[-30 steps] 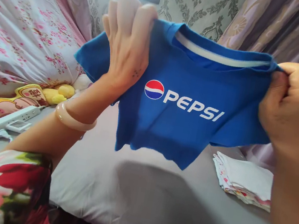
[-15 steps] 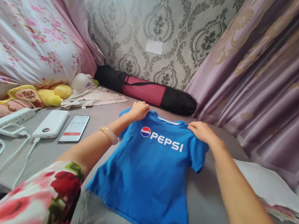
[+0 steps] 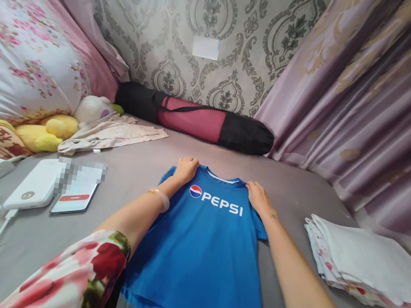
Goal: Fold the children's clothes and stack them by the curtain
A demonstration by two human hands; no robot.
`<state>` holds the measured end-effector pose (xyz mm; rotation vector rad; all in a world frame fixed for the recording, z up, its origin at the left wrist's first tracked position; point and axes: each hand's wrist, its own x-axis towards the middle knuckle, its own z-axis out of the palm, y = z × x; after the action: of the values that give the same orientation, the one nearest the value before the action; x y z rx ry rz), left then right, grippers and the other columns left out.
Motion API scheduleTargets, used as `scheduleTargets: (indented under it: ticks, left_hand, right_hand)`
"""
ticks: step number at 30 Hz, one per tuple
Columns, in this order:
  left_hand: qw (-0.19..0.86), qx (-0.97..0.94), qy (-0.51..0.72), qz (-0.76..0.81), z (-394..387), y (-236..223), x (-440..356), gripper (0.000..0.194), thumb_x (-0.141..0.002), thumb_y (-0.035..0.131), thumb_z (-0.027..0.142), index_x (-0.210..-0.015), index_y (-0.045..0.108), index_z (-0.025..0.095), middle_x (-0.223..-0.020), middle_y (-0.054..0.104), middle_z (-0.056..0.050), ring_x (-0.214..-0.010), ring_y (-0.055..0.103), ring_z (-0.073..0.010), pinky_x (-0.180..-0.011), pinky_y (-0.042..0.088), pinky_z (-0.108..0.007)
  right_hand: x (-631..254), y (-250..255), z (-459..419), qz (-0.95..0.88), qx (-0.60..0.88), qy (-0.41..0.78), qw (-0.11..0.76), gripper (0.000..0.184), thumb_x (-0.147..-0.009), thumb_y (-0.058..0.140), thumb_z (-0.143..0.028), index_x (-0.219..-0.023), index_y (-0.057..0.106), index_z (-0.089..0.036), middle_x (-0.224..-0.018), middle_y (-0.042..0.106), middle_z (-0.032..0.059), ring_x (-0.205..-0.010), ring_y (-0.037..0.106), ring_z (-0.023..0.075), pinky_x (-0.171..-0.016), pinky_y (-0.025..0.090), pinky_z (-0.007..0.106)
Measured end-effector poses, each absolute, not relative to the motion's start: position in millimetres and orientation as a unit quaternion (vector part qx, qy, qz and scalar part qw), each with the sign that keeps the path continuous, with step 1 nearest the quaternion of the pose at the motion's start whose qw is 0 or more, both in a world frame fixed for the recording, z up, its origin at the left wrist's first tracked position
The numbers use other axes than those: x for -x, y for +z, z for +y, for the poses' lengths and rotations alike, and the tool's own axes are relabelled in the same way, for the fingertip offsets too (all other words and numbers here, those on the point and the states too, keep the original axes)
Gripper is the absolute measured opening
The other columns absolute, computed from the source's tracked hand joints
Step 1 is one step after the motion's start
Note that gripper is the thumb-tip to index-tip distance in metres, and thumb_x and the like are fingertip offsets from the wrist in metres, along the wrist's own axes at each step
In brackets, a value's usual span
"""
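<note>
Grey sheet [image 3: 301, 191] is taking up most of the lower frame. Purple curtain [image 3: 342, 93] is hanging at upper right, patterned wallpaper [image 3: 249, 35] is filling upper middle, floral bedding [image 3: 31, 40] is bulging at upper left.

Blue T-shirt [image 3: 203, 259] is lying on the sheet from frame center down to the bottom edge, print side up, collar end away from me. The frame edge is cutting off part of the hem. Laying-out is looking nearly finished, I'm judging: body mostly flat, front squared toward me. Not done: no fold is showing, and the sleeves are sticking out at both sides, partly hiding under my hands and forearms.

Black-and-pink bag [image 3: 191, 120] is lying along the wall, upper middle. Folded stack [image 3: 365, 259] is sitting at right, well apart from the shirt. Beige cloth [image 3: 114, 136] is lying loose, left of center. Power bank [image 3: 35, 186] and phone [image 3: 73, 200] are lying side by side at left.

Smallest, my hands: left hand [image 3: 186, 169] is gripping the shoulder left of the collar, fingers together; right hand [image 3: 258, 197] is doing the same at the other shoulder. Thumbs are mostly hiding, so I'm not able to tell how tight. Release isn't done yet.
</note>
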<state>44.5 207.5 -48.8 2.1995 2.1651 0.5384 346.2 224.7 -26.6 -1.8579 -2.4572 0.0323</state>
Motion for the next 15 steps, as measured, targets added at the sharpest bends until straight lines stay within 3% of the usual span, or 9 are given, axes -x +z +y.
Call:
scheduleTargets:
  ticks: [11,15]
  left_hand:
    - [-0.084,-0.686,0.167,0.703,257.5,-40.5,-42.8,0.038,-0.100,0.025,0.031,-0.108,0.061,0.019,-0.109,0.060,-0.014,-0.107,0.050,-0.0281,-0.088,0.032,-0.040]
    - [0.000,-0.690,0.146,0.709,267.8,-46.1,-40.3,0.032,-0.098,0.033,0.029,-0.108,0.062,0.020,-0.112,0.062,-0.013,-0.109,0.053,-0.0271,-0.089,0.036,-0.040]
  right_hand:
    - [-338.9,-16.8,281.1,-0.810,0.584,-0.048,-0.018,0.035,-0.103,0.025,-0.033,-0.119,0.055,-0.024,-0.119,0.058,0.0093,-0.099,0.062,0.0223,-0.079,0.040,0.033]
    - [-335.0,-28.0,292.1,-0.802,0.597,-0.019,0.007,0.034,-0.102,0.028,-0.032,-0.116,0.058,-0.023,-0.117,0.060,0.0090,-0.103,0.061,0.0216,-0.081,0.040,0.031]
